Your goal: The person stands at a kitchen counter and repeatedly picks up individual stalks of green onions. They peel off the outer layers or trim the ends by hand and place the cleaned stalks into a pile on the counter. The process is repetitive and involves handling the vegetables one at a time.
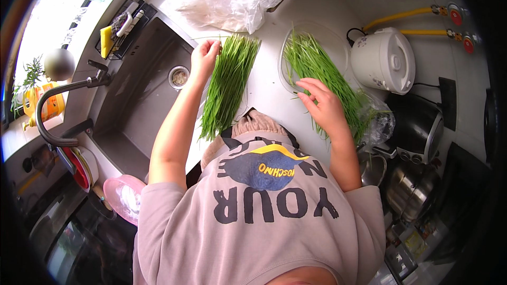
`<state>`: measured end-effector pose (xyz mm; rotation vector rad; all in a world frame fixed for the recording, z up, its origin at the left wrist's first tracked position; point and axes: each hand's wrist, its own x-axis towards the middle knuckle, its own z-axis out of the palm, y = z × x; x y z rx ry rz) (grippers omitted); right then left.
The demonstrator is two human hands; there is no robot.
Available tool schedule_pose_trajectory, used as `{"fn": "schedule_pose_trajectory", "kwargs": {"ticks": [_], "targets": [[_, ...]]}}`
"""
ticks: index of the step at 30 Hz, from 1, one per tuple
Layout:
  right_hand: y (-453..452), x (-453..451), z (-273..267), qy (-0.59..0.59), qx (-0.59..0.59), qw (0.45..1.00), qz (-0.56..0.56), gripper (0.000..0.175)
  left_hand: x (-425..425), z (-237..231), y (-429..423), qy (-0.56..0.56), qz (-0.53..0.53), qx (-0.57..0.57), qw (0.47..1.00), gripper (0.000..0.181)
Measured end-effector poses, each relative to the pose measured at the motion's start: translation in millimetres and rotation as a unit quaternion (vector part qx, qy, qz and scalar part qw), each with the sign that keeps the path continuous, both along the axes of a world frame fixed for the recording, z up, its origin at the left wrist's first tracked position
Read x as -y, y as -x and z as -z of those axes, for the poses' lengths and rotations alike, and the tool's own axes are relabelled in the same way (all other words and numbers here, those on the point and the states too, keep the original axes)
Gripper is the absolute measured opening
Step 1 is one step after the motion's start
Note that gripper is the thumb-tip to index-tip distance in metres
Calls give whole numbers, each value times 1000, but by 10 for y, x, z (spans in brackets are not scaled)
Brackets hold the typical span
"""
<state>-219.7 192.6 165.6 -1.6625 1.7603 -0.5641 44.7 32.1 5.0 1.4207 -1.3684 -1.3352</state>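
A bundle of long green chive-like stalks (231, 83) lies in a neat row on the counter beside the sink. My left hand (206, 57) is at its far left edge, thumb and forefinger brought together by the stalk ends. Whether a stalk is between those fingers is too small to make out. A second, looser heap of the same stalks (323, 63) lies partly on a clear plastic tray or lid (282, 65). Over its left side hovers my right hand (324, 105), fingers apart, with small green bits by the fingertips.
A dark sink (146, 71) with a curved faucet (49, 91) is on the left. Clear plastic bags (225, 0) stand at the back. To the right are a white rice cooker (382, 61), a black appliance (414, 126) and a steel pot (412, 190). A pink basin (124, 198) sits lower left.
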Motion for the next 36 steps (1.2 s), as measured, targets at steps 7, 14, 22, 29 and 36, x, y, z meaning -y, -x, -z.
{"fn": "schedule_pose_trajectory", "kwargs": {"ticks": [7,14,22,29,36], "targets": [[-425,258,48,15,180,982,50,17,-719,-1098,177,-90,86,-194,973,9],[-714,335,117,-85,401,908,79,15,-1091,-1344,259,-112,105,-211,965,10],[-565,315,133,-42,427,895,118,9,-1202,-1401,237,-174,131,-224,950,14],[-526,260,38,-135,506,849,67,9,-1232,-1469,189,-310,122,-366,869,14],[-622,220,45,-185,584,788,62,14,-1237,-1535,204,-346,130,-390,843,15]]}}
